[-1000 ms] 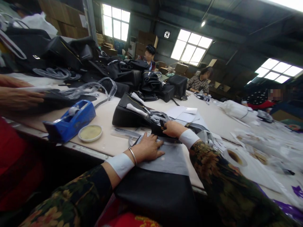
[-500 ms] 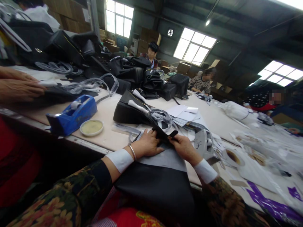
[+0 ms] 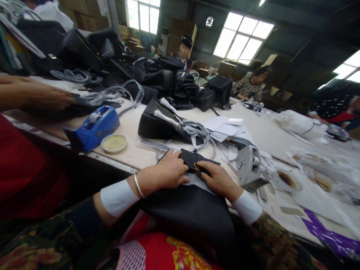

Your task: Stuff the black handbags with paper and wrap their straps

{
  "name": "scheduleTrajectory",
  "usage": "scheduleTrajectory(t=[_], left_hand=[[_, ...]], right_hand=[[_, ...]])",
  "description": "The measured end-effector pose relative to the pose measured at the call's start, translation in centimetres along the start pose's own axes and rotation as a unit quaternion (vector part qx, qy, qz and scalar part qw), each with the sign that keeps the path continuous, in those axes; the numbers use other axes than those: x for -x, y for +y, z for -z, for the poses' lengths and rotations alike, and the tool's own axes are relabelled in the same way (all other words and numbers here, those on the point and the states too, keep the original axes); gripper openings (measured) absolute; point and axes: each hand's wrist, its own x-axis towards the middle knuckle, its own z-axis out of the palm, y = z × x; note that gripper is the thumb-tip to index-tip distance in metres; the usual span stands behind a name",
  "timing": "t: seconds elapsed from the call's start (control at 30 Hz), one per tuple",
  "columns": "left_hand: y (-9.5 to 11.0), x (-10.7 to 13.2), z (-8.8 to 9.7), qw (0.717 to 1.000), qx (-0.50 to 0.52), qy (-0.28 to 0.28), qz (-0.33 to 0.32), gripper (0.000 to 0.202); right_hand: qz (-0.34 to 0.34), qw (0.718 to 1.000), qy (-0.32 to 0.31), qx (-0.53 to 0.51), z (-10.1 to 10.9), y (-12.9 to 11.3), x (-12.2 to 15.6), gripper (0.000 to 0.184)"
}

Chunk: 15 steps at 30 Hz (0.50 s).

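My left hand [image 3: 165, 171] and my right hand [image 3: 218, 180] both rest on a black leather bag [image 3: 191, 213] that hangs from the table edge over my lap. Between them lies the bag's black strap tab [image 3: 194, 159], pinched by fingers of both hands. A grey sheet [image 3: 198, 180] lies under the tab on the bag. My left wrist wears a thin metal bangle [image 3: 137, 185]. White cuffs cover both forearms.
A blue tape dispenser [image 3: 94, 127] and a round dish of yellowish paste [image 3: 114, 143] stand to the left. A black handbag [image 3: 160, 123] lies behind, with piled bags [image 3: 157, 80] beyond. A neighbour's hand [image 3: 36, 96] works at left. Papers, a grey dispenser [image 3: 249, 168] and tape roll [image 3: 287, 179] sit right.
My right hand has come back from the far side of the strap tab towards me. Both hands and the bag have slid closer to the table edge.
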Motion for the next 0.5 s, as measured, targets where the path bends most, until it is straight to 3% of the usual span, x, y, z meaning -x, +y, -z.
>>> scheduleTrajectory(t=[0.13,0.23,0.4,0.5], left_hand=[[2.9,2.9,-0.5,0.999,0.022,0.012,-0.020,0.055],[4.0,3.9,-0.8,0.999,0.031,0.015,-0.026,0.054],[4.1,3.9,-0.6,0.996,0.069,0.029,-0.058,0.039],[3.8,3.6,-0.9,0.992,0.085,0.044,-0.081,0.038]], right_hand=[[0.024,0.993,-0.037,0.112,-0.3,-1.1,0.2,0.042],[0.028,0.986,-0.047,0.158,-0.8,-1.4,0.1,0.033],[0.022,0.993,0.014,0.118,-0.4,-0.5,-0.2,0.037],[0.036,0.994,-0.021,0.105,0.6,-0.6,-0.1,0.029]])
